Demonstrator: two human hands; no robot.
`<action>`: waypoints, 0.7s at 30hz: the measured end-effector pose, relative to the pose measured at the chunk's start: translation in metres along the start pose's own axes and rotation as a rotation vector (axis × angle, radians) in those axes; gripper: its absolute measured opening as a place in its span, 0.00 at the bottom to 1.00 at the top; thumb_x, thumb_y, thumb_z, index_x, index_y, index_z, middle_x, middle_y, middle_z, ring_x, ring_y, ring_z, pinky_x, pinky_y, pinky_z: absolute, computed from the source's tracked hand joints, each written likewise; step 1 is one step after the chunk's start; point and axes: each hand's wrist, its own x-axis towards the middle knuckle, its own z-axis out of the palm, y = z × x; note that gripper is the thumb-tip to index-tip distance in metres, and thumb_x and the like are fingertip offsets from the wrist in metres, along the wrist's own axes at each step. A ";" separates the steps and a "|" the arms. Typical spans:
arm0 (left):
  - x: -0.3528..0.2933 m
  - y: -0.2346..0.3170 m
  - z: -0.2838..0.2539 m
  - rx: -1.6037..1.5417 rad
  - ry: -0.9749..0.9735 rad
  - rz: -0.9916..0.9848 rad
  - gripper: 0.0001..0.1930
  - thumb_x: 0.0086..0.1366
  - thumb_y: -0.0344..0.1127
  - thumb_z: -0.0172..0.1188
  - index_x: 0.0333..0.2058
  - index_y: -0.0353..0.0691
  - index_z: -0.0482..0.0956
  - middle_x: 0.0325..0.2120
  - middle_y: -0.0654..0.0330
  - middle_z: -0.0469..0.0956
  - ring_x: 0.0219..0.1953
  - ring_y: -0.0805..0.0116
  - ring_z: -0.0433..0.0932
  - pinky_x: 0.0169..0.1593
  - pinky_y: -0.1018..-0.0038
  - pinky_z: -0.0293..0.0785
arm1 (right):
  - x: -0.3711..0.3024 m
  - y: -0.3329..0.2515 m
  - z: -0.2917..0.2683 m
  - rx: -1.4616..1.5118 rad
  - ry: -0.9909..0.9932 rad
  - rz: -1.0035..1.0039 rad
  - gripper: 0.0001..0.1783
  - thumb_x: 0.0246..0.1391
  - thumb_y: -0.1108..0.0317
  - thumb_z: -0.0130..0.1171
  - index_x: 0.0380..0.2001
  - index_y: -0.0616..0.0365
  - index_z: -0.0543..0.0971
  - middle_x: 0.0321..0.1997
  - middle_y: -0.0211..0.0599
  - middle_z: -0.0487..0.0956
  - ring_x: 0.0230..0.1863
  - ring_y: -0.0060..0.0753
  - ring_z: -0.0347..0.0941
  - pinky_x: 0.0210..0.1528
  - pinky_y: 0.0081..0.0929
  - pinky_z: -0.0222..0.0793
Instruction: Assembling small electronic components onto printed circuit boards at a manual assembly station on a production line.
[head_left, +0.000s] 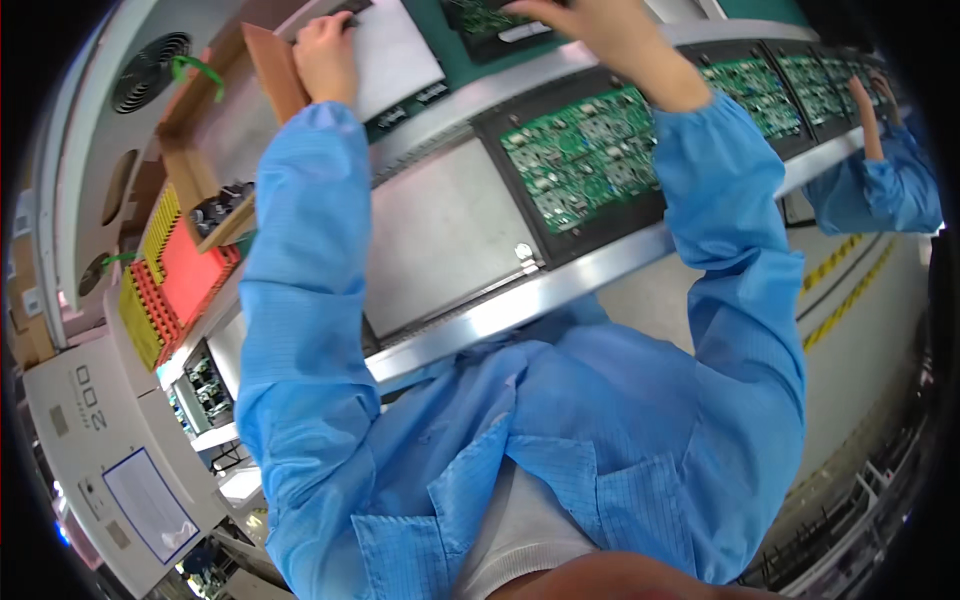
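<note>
My left hand (325, 55) is at the upper left, between a brown cardboard flap (276, 72) and a pale flat panel (395, 55). Its fingers are curled at a small black piece (352, 8) that I cannot make out well. At the top edge, my right hand (610, 35) reaches over the rail with its thumb stretched out to the left. Its other fingers run out of view. Near that thumb lies a black tray (480, 48) with a green circuit board (485, 15). Below my right wrist, a green circuit board panel (585, 155) sits in a black frame (650, 212).
A metal rail (500, 312) borders the conveyor, with a bare grey plate (450, 240) on it. More framed boards (755, 95) run right, where another person's blue sleeve (880, 185) shows. Left are a cardboard box (185, 165) with black parts (222, 210), and red bins (190, 280).
</note>
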 end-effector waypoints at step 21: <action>0.002 0.239 -0.079 -0.878 -0.782 -0.253 0.13 0.55 0.27 0.65 0.40 0.34 0.83 0.29 0.53 0.83 0.31 0.67 0.82 0.39 0.73 0.78 | -0.150 0.065 -0.055 -0.144 -0.511 0.418 0.11 0.48 0.75 0.64 0.38 0.63 0.82 0.39 0.46 0.76 0.44 0.49 0.75 0.48 0.39 0.72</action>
